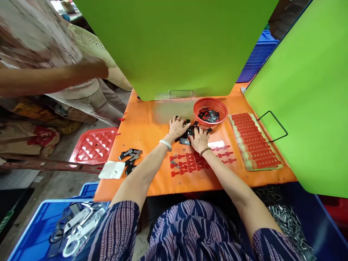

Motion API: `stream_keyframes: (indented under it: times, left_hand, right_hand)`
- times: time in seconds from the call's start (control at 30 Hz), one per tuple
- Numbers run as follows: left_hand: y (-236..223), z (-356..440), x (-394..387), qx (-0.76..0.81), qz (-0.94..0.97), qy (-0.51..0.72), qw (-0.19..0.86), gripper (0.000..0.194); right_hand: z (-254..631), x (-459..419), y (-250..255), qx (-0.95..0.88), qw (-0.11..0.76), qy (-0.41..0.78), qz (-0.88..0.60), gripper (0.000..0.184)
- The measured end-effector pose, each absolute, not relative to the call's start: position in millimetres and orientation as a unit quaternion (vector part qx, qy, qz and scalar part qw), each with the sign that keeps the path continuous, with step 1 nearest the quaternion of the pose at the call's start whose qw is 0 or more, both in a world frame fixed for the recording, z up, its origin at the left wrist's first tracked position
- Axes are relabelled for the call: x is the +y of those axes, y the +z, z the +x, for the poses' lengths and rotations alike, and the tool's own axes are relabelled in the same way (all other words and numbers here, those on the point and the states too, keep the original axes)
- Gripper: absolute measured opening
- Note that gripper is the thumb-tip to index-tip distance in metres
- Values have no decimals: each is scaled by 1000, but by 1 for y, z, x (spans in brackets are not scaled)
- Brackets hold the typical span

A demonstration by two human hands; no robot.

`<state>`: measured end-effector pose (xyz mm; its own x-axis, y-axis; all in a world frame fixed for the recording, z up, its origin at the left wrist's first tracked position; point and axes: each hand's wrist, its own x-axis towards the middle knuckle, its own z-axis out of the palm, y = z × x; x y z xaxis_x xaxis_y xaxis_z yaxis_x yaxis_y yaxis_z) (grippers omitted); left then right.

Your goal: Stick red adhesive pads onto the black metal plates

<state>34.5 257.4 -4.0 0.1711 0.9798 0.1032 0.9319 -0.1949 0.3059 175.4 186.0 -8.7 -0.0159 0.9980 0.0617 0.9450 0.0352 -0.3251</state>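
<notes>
Both hands rest on a loose pile of small flat black pieces (185,141) near the middle of the orange tabletop (157,170). My left hand (178,127), with a pale bangle at the wrist, lies over the pile's left side, fingers spread. On its right side is my right hand (200,139), fingers apart and touching the pieces. Just behind stands a red mesh basket (210,99) holding more black and silvery pieces. Rows of red T-shaped pieces (190,163) lie in front of my hands, partly hidden by my right forearm.
A board with red strips (255,141) lies right. Black pieces (132,157) and a white sheet (112,170) lie left. Green panels (176,47) rise behind and right. Blue bins (40,217) flank the table. Another person's arm (54,78) extends at left beside a red stool (95,145).
</notes>
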Motion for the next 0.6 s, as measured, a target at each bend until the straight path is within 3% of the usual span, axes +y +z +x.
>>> stream_keyframes:
  times: [0.23, 0.43, 0.6]
  left_hand:
    - [-10, 13, 205, 576, 802, 127, 95, 50]
    - [-10, -11, 172, 541, 826, 138, 82, 43]
    - [-9, -11, 170, 548, 822, 128, 87, 47]
  right_hand:
    - [158, 161, -8, -781, 197, 153, -573, 38]
    - [151, 146, 0, -815, 186, 177, -520, 17]
    - [164, 187, 16, -766, 189, 129, -601, 30]
